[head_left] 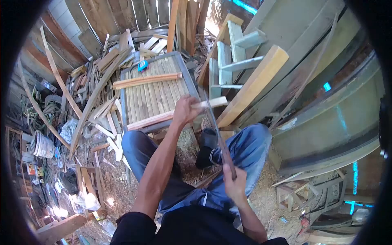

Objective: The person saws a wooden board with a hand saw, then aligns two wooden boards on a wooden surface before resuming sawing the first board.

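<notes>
My left hand (186, 110) is closed around a pale wood strip (218, 102), pressing it near the front right corner of a framed slatted panel (153, 96). The strip's free end juts out to the right, past the panel's frame. In my right hand (235, 185) is the handle of a handsaw (216, 127), seen nearly edge-on. Its long blade slants up and away from me and crosses the strip just right of my left fingers. Another wood strip (149, 81) and a blue tape measure (142, 65) lie farther back on the panel.
Scrap wood (108, 67) is heaped behind and left of the panel. At the right, a thick timber (257, 83) leans near a pale slatted wooden piece (230, 61). Large boards stand along the right wall. A white bucket (43, 145) sits far left; shavings cover the floor.
</notes>
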`<state>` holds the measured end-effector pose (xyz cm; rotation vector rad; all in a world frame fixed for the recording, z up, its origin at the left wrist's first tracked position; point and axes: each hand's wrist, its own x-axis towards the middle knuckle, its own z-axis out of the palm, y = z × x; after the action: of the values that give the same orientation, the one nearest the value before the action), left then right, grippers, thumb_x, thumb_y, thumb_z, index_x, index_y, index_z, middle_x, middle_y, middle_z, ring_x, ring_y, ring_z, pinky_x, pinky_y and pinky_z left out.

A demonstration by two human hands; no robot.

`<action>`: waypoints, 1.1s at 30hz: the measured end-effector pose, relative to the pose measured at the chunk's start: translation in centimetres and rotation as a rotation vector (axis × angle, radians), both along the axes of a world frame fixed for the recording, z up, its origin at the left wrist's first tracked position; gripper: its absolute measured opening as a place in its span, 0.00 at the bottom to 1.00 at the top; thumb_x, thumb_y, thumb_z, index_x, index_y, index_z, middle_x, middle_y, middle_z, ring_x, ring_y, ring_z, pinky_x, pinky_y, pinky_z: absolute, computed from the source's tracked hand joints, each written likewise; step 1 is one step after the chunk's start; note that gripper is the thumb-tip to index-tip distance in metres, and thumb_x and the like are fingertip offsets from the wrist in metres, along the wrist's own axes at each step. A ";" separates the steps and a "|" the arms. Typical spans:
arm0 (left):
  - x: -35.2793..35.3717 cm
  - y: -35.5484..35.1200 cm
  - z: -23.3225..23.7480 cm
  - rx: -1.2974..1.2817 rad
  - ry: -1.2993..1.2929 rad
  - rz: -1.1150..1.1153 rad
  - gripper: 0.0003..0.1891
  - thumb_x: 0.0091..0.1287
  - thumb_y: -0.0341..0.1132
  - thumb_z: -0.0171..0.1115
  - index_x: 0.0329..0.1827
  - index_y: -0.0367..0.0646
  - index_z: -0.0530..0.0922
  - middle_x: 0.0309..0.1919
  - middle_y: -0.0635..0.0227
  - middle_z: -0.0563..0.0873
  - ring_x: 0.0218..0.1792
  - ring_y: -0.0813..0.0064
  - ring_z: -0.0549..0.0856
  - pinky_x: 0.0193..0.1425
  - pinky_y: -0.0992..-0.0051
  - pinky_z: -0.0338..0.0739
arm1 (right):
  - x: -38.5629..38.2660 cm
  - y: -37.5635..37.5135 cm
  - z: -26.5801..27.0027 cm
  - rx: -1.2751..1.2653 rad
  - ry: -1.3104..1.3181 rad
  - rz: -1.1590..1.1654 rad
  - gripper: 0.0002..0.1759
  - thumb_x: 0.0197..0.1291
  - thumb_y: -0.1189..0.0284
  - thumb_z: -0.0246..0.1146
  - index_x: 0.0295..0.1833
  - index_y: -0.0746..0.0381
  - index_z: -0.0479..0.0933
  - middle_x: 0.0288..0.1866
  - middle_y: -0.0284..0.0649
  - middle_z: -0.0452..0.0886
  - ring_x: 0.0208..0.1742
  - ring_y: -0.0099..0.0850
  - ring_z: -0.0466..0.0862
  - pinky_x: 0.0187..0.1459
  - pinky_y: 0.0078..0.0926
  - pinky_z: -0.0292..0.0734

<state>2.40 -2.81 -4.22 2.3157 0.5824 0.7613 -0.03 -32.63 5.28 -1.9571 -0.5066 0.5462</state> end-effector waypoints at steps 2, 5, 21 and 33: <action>-0.1 0.2 0.1 0.002 0.034 -0.009 0.18 0.48 0.43 0.76 0.33 0.38 0.86 0.30 0.56 0.83 0.37 0.54 0.82 0.44 0.59 0.77 | 0.6 1.8 -0.7 -0.002 -0.064 -0.013 0.25 0.68 0.58 0.61 0.27 0.71 0.76 0.14 0.47 0.67 0.17 0.26 0.68 0.24 0.35 0.66; 0.0 0.3 0.8 0.005 0.057 -0.018 0.18 0.48 0.43 0.77 0.34 0.38 0.86 0.30 0.57 0.84 0.38 0.55 0.83 0.44 0.61 0.78 | 3.1 5.8 -3.3 0.046 -0.083 -0.066 0.28 0.68 0.55 0.60 0.26 0.72 0.75 0.15 0.48 0.65 0.17 0.30 0.67 0.25 0.38 0.66; 0.3 1.0 1.0 -0.012 0.032 0.011 0.15 0.48 0.40 0.76 0.33 0.39 0.85 0.29 0.58 0.82 0.35 0.57 0.82 0.42 0.62 0.77 | 5.1 9.9 -4.0 0.064 -0.200 -0.008 0.27 0.68 0.54 0.60 0.29 0.70 0.77 0.17 0.50 0.71 0.18 0.36 0.71 0.27 0.36 0.68; 0.2 0.6 -0.2 0.007 0.026 -0.010 0.16 0.47 0.42 0.76 0.31 0.38 0.85 0.30 0.56 0.84 0.36 0.53 0.83 0.42 0.61 0.77 | 4.3 7.6 -5.2 0.075 -0.116 -0.046 0.28 0.67 0.53 0.60 0.28 0.70 0.77 0.16 0.48 0.67 0.19 0.26 0.70 0.25 0.36 0.67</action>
<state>2.60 -2.17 -4.47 2.3367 0.5798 0.7309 4.23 -24.98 0.07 -1.9311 -0.5454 0.3803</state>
